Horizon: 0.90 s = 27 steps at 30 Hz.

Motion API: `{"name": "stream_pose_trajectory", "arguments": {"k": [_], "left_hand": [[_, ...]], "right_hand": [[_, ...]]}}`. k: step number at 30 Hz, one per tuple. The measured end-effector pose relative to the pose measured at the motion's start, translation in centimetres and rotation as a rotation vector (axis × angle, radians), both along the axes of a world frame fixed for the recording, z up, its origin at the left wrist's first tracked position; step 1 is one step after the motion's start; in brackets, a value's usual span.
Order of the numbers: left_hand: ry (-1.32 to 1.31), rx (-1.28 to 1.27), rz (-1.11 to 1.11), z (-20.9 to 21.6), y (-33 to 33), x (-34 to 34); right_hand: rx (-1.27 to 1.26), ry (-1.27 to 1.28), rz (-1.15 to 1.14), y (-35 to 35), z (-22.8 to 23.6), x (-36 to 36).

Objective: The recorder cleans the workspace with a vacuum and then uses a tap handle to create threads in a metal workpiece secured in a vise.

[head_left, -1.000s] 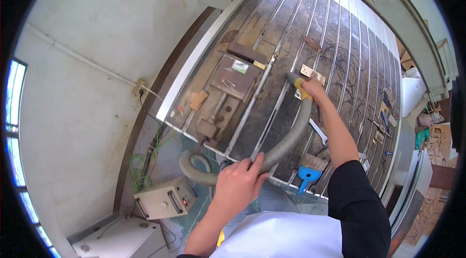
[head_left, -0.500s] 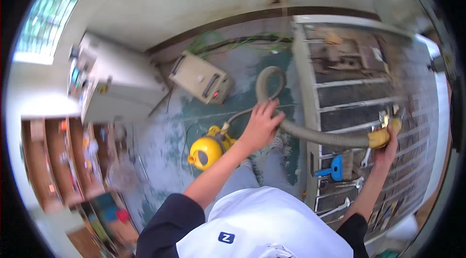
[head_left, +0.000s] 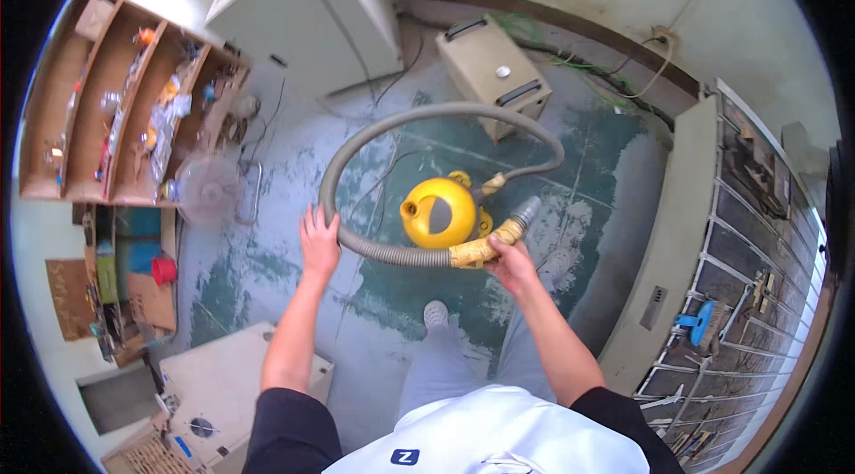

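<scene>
A long grey corrugated vacuum hose (head_left: 398,120) arcs in a wide loop above the floor in front of me. My left hand (head_left: 319,242) is closed around the left side of this loop, its fingertips partly hidden. Yellow tape wraps the hose's end piece (head_left: 481,249), and my right hand (head_left: 512,265) grips it, with a short grey ribbed tip (head_left: 529,209) sticking out beyond. Beneath the loop, a round yellow vacuum cleaner (head_left: 456,217) stands on the floor, close to both hands; the hose's other end runs to its right side.
A slatted metal machine bed (head_left: 690,224) with tools and a blue brush (head_left: 696,322) on it stands right. Behind the vacuum is a beige box unit (head_left: 492,64), beside a grey cabinet (head_left: 312,28). Left are wooden shelves (head_left: 89,109) and a beige cabinet (head_left: 218,376).
My view has swung left, away from the slatted bed. My right hand has brought the taped hose end off the bed to above the floor; the hose now spreads in a wider loop.
</scene>
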<state>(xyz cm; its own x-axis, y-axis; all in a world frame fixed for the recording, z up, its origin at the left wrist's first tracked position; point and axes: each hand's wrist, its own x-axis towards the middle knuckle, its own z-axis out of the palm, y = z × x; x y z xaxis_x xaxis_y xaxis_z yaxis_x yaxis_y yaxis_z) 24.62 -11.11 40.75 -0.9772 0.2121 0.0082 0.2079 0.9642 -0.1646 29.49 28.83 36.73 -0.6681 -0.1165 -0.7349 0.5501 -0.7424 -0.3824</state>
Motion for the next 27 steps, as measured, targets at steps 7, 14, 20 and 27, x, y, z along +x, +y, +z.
{"name": "stream_pose_trajectory", "arguments": {"k": [7, 14, 20, 27], "left_hand": [[-0.842, 0.505, 0.478, -20.8, -6.4, 24.1], [-0.811, 0.795, 1.096, -27.1, -10.0, 49.0], [-0.835, 0.993, 1.512, -31.6, -9.2, 64.4], [-0.956, 1.363, 1.796, -30.4, -9.0, 69.8]], "right_hand": [[1.334, -0.065, 0.651, -2.0, -23.1, -0.4], [1.873, 0.804, 0.816, -16.4, -23.3, 0.1], [1.956, 0.56, 0.438, -21.6, -28.2, -11.2], [1.739, 0.357, 1.251, -21.9, -33.8, -22.0]]}}
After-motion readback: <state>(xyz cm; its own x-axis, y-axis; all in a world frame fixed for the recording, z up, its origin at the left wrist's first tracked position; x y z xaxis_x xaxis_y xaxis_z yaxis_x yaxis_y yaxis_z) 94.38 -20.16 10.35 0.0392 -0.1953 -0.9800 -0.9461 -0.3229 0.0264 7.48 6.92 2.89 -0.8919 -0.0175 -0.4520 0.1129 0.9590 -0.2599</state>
